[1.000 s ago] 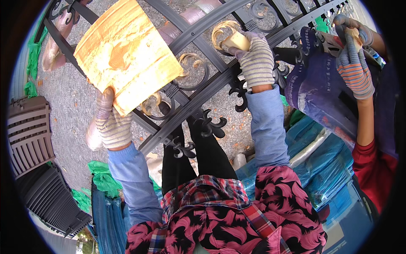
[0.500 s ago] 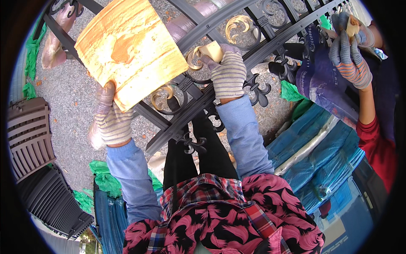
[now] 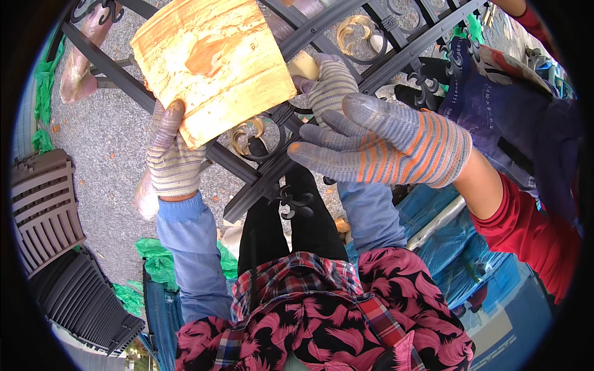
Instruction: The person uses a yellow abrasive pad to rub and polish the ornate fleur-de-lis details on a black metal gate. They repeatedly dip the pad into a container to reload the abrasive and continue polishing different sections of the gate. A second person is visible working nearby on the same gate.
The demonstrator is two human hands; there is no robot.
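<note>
My left hand (image 3: 174, 151), in a striped knit glove with a stained thumb, grips the lower edge of a square board (image 3: 247, 68) smeared with gold paint, a darker patch in its middle. Pinched in my gloved right hand (image 3: 334, 83) is a small pale-yellow sponge (image 3: 303, 65), close to the board's right edge. Both hands are over a black metal fence panel (image 3: 238, 159), whose scrolls (image 3: 354, 36) are partly gold. A co-worker's hand (image 3: 402, 148), in a grey and orange striped glove, stretches in from the right and covers part of my right wrist and forearm.
Blue-wrapped bundles (image 3: 436, 250) lie at the right, beside the co-worker's red sleeve (image 3: 520, 229). Brown slatted pieces (image 3: 46, 207) and a black stack (image 3: 86, 303) stand at the left. Green plastic (image 3: 158, 256) lies near my left forearm.
The co-worker's hand has swung in from the upper right, fingers now extended toward my right hand. My board has shifted slightly right, and the sponge is now nearer its edge.
</note>
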